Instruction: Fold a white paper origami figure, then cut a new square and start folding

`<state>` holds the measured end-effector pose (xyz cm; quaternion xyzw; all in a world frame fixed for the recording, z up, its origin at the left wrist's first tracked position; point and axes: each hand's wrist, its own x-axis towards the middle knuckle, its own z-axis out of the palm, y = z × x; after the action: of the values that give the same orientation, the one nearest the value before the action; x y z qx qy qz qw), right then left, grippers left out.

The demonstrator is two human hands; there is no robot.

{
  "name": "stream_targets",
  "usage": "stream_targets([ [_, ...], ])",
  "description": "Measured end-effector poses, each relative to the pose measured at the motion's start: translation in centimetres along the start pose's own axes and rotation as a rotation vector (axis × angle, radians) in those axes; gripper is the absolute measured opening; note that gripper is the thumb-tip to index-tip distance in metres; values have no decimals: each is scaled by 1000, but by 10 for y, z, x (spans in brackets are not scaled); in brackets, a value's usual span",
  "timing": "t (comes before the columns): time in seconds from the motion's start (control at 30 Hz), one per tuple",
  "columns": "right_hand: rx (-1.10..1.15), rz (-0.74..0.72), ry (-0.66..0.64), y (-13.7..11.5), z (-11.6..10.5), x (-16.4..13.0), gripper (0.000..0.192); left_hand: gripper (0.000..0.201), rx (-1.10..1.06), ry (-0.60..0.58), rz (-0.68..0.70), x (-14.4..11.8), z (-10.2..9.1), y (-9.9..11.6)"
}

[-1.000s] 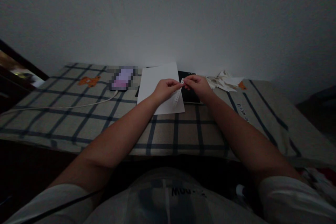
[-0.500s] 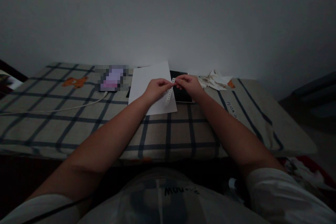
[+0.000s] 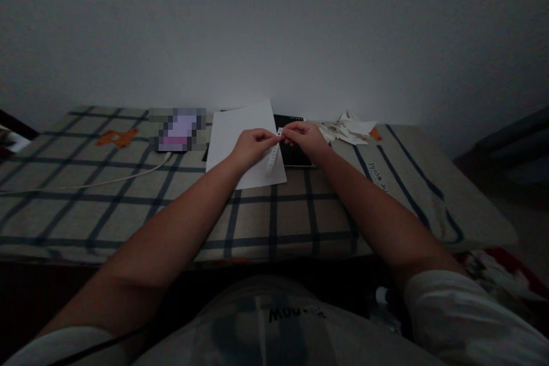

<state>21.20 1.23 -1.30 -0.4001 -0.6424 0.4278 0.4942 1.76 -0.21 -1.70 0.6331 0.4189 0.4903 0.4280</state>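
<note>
My left hand (image 3: 254, 146) is closed, thumb and fingertips pinching a narrow white paper strip (image 3: 271, 160) with a row of small dark marks along it. Its lower end hangs free, slightly blurred, over the white paper sheet (image 3: 229, 143). Close by on the right, my right hand (image 3: 306, 138) pinches the strip's upper part, the fingertips of both hands almost meeting. Beneath them a black flat object (image 3: 295, 155) with a row of white marks lies partly under the sheet. The fingers hide part of the strip.
A phone with a blurred screen (image 3: 178, 128) lies left, its white cable (image 3: 141, 172) running to the left edge. Crumpled paper scraps (image 3: 354, 128) lie right. The checked tablecloth (image 3: 253, 223) has an orange patch (image 3: 116, 138). A wall (image 3: 274, 28) rises behind.
The view has shifted slightly, so things on the table appear a little further left. Both hands keep their pinch on the strip, with hardly any change of pose.
</note>
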Motion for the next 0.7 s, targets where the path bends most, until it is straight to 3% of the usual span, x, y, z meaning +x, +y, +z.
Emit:
stream_targets([
  [0.7, -31, 11, -8, -3, 0, -1, 24, 45, 32, 3, -17, 1, -1, -3],
])
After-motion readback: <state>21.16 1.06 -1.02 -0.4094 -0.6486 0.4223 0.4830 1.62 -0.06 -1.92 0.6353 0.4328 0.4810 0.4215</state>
